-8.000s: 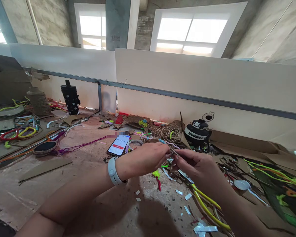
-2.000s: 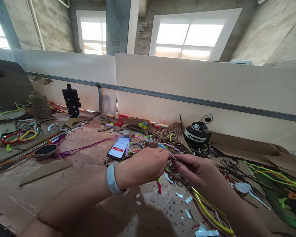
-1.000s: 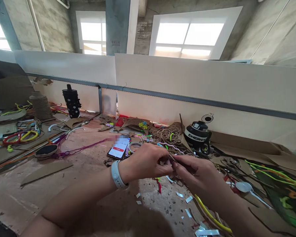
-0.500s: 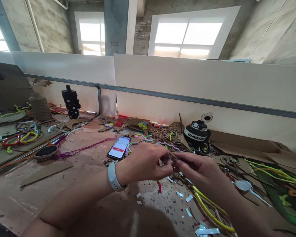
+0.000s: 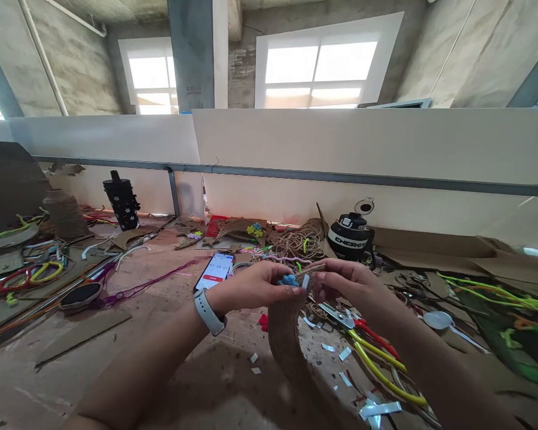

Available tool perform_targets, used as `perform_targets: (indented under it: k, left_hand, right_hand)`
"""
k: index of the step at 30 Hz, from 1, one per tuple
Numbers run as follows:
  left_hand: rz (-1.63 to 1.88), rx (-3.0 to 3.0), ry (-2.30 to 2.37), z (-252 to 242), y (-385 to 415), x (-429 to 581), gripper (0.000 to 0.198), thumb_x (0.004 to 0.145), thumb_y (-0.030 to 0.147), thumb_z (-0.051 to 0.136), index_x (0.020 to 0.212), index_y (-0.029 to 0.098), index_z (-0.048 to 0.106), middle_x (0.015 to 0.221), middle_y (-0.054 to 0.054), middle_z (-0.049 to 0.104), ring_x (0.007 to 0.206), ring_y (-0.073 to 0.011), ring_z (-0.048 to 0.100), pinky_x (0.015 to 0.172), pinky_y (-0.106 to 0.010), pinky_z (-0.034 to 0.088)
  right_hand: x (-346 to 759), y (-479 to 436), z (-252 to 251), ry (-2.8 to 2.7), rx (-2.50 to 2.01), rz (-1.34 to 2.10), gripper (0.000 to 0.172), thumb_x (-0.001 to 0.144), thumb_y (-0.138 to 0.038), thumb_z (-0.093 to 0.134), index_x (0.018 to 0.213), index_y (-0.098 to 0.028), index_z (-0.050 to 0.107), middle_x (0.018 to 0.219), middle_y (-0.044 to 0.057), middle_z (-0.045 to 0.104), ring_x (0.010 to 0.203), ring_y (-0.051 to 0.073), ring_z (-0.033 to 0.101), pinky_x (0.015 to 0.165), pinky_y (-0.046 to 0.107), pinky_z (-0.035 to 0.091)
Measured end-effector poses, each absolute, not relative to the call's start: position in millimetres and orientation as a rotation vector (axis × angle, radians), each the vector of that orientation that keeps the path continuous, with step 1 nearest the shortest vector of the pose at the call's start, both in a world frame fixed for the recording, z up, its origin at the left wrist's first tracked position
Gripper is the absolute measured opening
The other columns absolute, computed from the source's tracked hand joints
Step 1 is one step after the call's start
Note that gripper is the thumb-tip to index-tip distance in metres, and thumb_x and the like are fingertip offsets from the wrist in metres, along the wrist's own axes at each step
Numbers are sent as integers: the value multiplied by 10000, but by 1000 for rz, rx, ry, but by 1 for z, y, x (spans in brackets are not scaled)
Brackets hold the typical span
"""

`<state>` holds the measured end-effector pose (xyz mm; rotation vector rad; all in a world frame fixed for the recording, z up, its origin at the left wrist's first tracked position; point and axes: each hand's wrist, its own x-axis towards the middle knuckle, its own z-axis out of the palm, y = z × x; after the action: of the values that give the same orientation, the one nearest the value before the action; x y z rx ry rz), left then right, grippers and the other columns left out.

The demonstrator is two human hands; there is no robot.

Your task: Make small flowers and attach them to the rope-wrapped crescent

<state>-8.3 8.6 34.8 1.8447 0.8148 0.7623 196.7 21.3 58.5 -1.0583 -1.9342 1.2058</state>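
Nearest, a twine-wrapped band (image 5: 284, 340) curves up from the foreground into both hands. The left hand (image 5: 251, 288) pinches a small blue flower (image 5: 289, 279) against the band's top end, and the right hand (image 5: 347, 285) pinches that same end from the other side. Beyond them lie a phone (image 5: 215, 270), a twine tangle (image 5: 298, 242) and a black bottle (image 5: 348, 237).

left hand (image 5: 251, 288) and right hand (image 5: 347, 282) raised side by side, fingers pinched closed, fingertips nearly meeting.
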Motion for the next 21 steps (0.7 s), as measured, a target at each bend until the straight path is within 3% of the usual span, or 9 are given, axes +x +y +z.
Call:
perform_targets:
  k: [4, 8, 12, 17, 21]
  left_hand:
    - [733, 1676, 862, 34, 15, -13, 302, 821, 435, 632, 897, 142, 620, 746, 22, 550, 648, -83, 457, 553, -199, 323]
    - [746, 1454, 914, 18, 21, -22, 334, 762, 448, 699, 853, 140, 609, 725, 33, 539, 605, -66, 446, 501, -182, 283]
    - [793, 1182, 915, -10, 18, -30, 406, 667, 434, 786, 881, 137, 610, 773, 23, 605, 644, -70, 532, 535, -174, 336]
    - [793, 1016, 926, -34, 7, -28, 405, 677, 442, 785, 865, 142, 589, 660, 58, 594, 499, -34, 470, 465, -166, 269]
    - [848, 929, 879, -41, 4, -21, 441, 611, 425, 834, 823, 132, 582, 691, 32, 629, 578, -65, 556, 550, -186, 381]
  right_hand:
    - [203, 31, 58, -1954, -1097, 1075, 412, 805, -458, 528, 1078, -157, 601, 715, 33, 665, 609, 158, 619, 483, 251, 420]
    - [228, 44, 57, -2245, -1254, 619, 294, 842, -423, 453, 848, -185, 625, 699, 49, 666, 641, 186, 607, 539, 283, 404]
    - [270, 39, 37, -2628, -1553, -23, 129, 760, -299, 542, 669, -218, 583, 652, 51, 642, 562, 193, 542, 517, 297, 313]
    - [304, 24, -8, -2675, -1800, -103, 66, 695, -276, 575, 694, -211, 590, 737, 110, 671, 597, 229, 602, 514, 303, 340]
    - [310, 28, -28, -2635, -1680, -94, 70, 663, -217, 513, 702, -236, 569, 731, 102, 675, 601, 198, 610, 525, 314, 362]
